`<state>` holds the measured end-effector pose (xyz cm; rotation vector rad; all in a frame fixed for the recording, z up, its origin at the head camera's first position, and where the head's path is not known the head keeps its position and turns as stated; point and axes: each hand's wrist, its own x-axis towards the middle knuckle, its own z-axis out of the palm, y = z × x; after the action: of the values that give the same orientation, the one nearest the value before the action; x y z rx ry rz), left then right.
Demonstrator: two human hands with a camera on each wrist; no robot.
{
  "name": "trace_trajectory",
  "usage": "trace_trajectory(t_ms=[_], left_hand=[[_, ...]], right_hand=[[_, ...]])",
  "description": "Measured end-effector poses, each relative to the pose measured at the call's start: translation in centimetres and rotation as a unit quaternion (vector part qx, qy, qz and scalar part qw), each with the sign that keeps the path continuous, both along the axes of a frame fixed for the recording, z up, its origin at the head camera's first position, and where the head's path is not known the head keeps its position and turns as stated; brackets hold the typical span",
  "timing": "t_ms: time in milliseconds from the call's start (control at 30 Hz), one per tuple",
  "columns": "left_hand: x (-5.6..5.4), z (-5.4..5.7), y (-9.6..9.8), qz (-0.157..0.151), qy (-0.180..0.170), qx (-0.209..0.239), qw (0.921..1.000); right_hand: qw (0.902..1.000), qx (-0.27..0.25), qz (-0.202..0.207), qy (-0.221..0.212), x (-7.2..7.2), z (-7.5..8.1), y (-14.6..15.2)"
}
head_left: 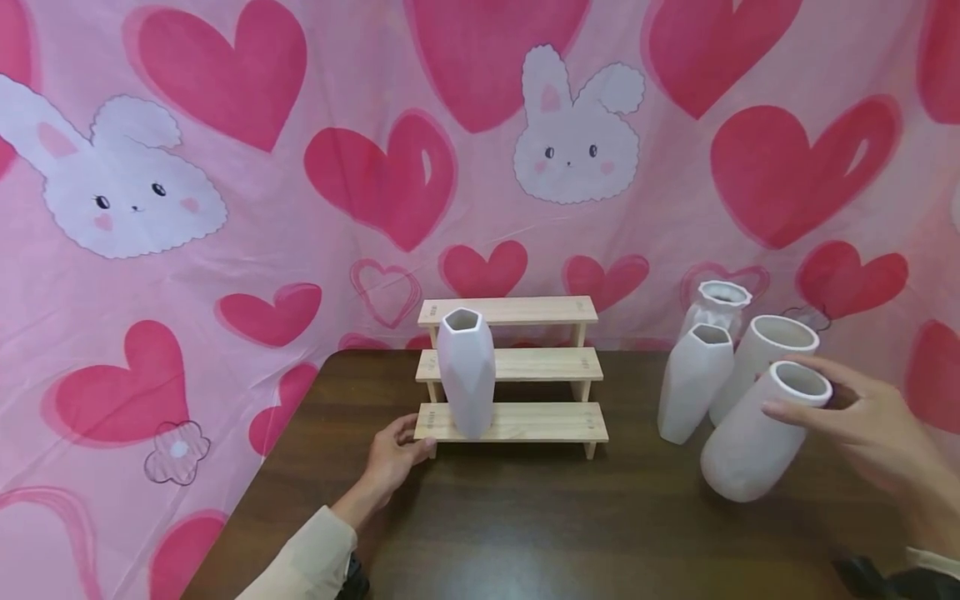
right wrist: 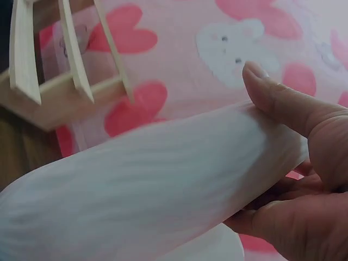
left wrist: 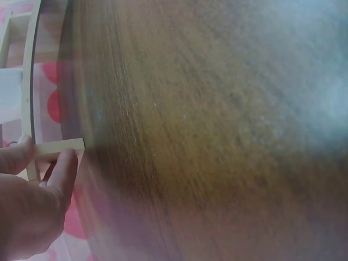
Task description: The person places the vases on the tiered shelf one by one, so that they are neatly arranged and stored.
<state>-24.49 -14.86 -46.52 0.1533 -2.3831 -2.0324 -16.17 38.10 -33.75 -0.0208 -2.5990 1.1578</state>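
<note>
My right hand (head_left: 862, 417) grips a white rounded vase (head_left: 757, 450) near its rim, thumb on the near side and fingers behind. The vase tilts, its mouth leaning right and its base toward the lower left. In the right wrist view, faint ridges run along this vase (right wrist: 136, 179). My left hand (head_left: 393, 458) holds the left end of the lowest step of a three-tier wooden stand (head_left: 547, 423). The left wrist view has the thumb on the step and fingers by its leg (left wrist: 65, 145). A faceted white vase (head_left: 467, 375) stands upright on that step, at the left.
Behind the held vase stand a faceted vase (head_left: 693, 387), a wide-mouthed vase (head_left: 780, 333) and a ruffled-rim vase (head_left: 722, 300), all white. Everything rests on a dark wooden table (head_left: 525, 517). A pink cloth (head_left: 360, 67) with hearts and rabbits hangs behind.
</note>
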Motion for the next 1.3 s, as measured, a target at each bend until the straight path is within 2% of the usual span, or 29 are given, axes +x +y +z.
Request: trace_trajectory(t_ms=[200,433,567,833,1100,1300], left_hand=[[0.1,0.2,0.1,-0.001,-0.004,0.0,1.0],[0.2,0.3,0.2,0.001,-0.005,-0.002,1.0],[0.1,0.2,0.2,0.001,-0.003,-0.003,1.0],[0.0,0.1,0.2,0.003,-0.001,0.001,1.0],[0.2,0.2,0.2,0.005,-0.005,-0.003,1.0],[0.3,0.4,0.1,0.005,-0.009,-0.007,0.9999]], right_hand=[[0.9993,-0.016,0.027,0.019,-0.7,1.0,-2.6],[0.9975,-0.034,0.061,0.005,-1.5,2.2,-4.9],[0.9959,-0.042,0.079,0.014,-1.9,2.7,-6.2],[0.995,-0.041,0.087,0.025,-2.7,3.5,-8.2],[0.9969,-0.022,0.076,0.008,-3.5,4.0,-9.9],[0.9931,-0.039,0.104,0.038,-4.3,4.2,-11.9]])
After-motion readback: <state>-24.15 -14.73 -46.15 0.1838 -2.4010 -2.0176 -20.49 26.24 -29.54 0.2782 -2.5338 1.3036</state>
